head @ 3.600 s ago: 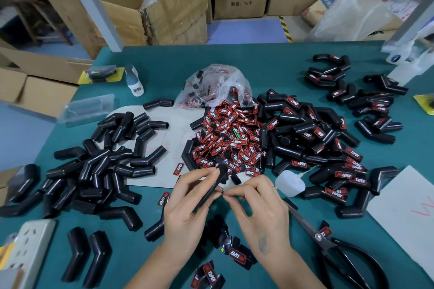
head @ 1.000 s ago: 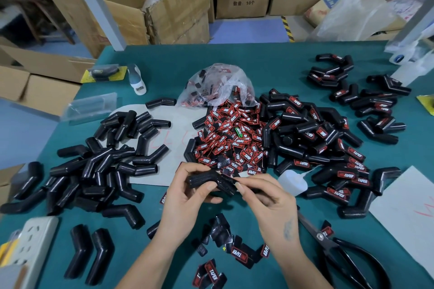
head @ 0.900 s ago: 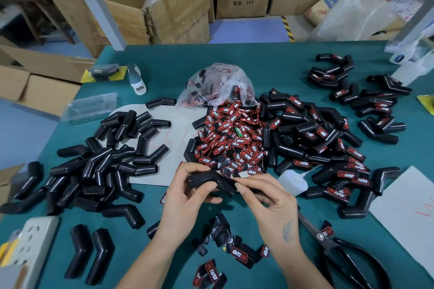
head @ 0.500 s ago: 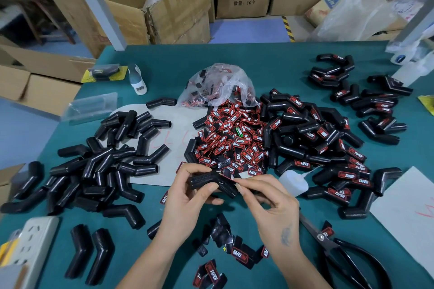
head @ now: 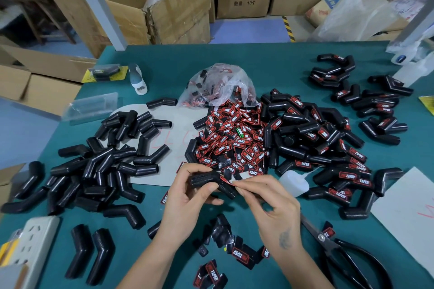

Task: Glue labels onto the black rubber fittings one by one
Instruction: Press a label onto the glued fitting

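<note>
Resting in left hand (head: 187, 197) grip: fitting (head: 206, 180).

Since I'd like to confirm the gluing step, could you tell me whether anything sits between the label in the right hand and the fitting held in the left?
Nothing visible does. The right hand pinches the label right against the fitting that the left hand grips above the table.

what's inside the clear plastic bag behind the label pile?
Through the crumpled clear plastic bag show more red-and-black labels, some spilling from its open mouth into the loose label pile. Creases and glare hide the count and whatever lies at the bag's bottom.
</note>
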A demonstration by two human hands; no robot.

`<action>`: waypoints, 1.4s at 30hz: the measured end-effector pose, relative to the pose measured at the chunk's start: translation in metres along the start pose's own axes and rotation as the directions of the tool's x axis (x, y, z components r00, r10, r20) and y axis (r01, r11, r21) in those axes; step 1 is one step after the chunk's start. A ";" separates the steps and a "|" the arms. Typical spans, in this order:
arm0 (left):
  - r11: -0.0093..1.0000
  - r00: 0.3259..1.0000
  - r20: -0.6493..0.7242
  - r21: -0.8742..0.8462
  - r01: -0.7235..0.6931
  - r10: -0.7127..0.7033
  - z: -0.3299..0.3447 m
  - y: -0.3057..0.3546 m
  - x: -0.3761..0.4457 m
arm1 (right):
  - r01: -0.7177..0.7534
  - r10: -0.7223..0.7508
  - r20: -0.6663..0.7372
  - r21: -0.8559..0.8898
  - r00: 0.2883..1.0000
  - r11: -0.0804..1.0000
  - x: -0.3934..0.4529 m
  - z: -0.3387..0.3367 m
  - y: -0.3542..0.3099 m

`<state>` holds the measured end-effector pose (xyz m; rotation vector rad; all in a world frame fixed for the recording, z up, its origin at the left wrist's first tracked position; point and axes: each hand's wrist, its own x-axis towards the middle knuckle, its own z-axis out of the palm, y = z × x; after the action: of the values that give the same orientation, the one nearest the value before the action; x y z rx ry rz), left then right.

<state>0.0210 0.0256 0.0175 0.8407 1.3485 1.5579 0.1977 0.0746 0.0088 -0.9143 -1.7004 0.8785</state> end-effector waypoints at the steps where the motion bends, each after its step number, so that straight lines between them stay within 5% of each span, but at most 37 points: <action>1: 1.000 1.000 0.003 -0.001 0.002 -0.002 0.000 0.000 0.000 | -0.003 0.003 0.005 -0.003 1.000 1.000 0.000 0.000 0.000; 42: 1.000 1.000 0.000 -0.009 0.014 -0.014 0.000 0.002 0.000 | 0.072 -0.071 0.011 -0.070 0.997 0.995 -0.002 -0.001 0.006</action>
<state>0.0204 0.0252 0.0191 0.8236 1.3446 1.5518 0.2001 0.0757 0.0030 -0.8918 -1.7702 0.7798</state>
